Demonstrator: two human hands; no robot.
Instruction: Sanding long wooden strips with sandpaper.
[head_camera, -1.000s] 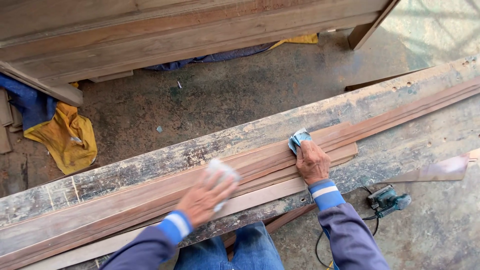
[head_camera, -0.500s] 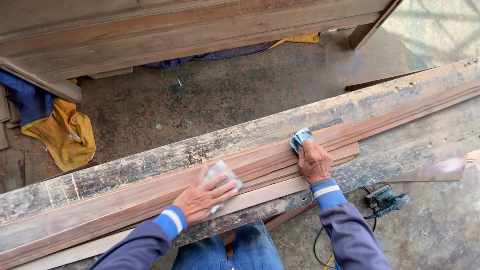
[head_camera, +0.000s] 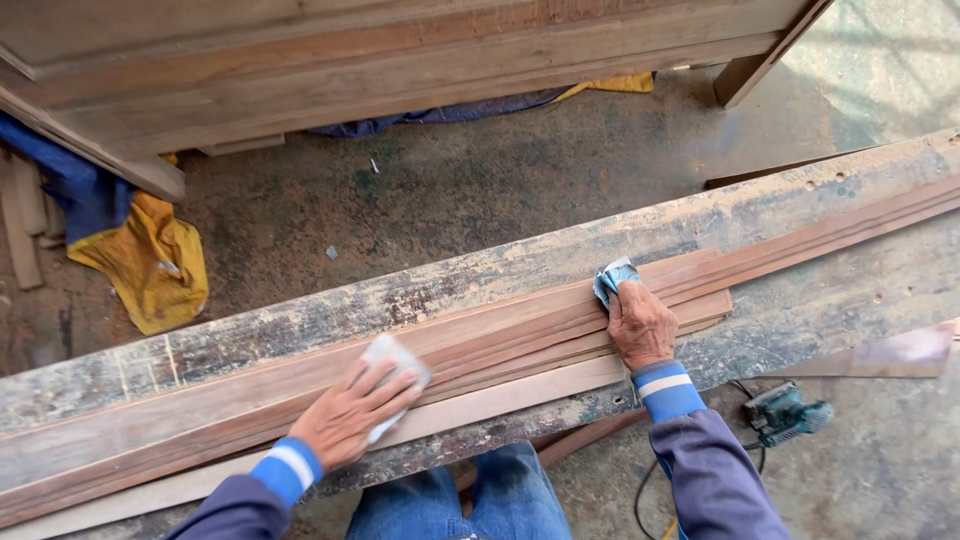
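On the worn, paint-flecked table (head_camera: 760, 215), long reddish wood strips (head_camera: 500, 335) lie stacked, their long axis running from lower left up to upper right. The left hand (head_camera: 345, 415) lies flat, fingers spread, pressing a pale sanding pad (head_camera: 392, 362) onto the strips. The right hand (head_camera: 640, 325) has its grip closed, pinching a folded blue-grey sandpaper piece (head_camera: 613, 277) against the strips. Nearby on the concrete floor sit a teal power sander (head_camera: 785, 412) and a crumpled yellow cloth (head_camera: 150, 262).

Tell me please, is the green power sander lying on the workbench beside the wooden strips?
No, the green power sander lies on the floor, below the workbench edge.
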